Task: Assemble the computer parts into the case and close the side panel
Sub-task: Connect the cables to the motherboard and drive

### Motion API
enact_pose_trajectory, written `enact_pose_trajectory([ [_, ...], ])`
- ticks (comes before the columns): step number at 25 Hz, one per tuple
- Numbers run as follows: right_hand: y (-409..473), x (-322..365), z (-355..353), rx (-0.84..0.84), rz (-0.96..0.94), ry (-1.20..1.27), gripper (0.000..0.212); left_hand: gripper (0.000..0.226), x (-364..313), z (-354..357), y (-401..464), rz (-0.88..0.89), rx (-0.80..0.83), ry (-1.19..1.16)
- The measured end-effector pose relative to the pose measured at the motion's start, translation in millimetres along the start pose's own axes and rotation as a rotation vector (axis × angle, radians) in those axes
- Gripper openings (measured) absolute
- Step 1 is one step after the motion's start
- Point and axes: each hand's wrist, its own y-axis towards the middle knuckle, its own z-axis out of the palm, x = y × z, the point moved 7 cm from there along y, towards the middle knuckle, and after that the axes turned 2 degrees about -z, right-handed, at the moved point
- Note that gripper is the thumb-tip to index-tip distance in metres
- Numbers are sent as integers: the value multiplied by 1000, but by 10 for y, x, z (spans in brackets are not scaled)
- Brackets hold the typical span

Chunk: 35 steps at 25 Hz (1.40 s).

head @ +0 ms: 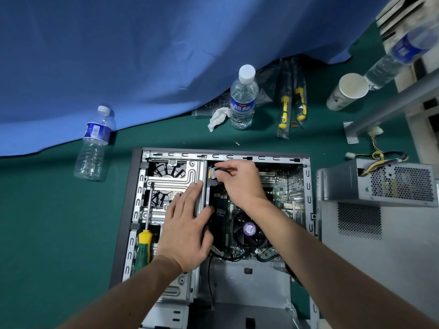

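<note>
The right hand [240,184] pinches a black cable plug [213,173] near the far edge of the open case [133,210], facing the drive cage [175,176] just left. The left hand [187,231] lies flat, fingers straight, bracing that cage.

Green table [47,233] (case [133,210], bottles [243,98]).

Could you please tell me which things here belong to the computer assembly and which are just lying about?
Job: open case; cable connector pinched by right hand; left hand on drive cage; power supply; side panel; green screwdriver.

Lying about: three water bottles, e.g.; paper cup; crumpled tissue.
</note>
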Motion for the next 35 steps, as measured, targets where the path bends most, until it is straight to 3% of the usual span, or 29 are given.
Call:
enact_pose_trajectory([
  [21, -141, -8, 50, -106, 10, 43, 12, 36, -1, 7, -9, 10, -10, -14],
  [35, -80, 13, 47, -34, 2, 27, 13, 37, 5, 13, -6, 10, -16, -2],
])
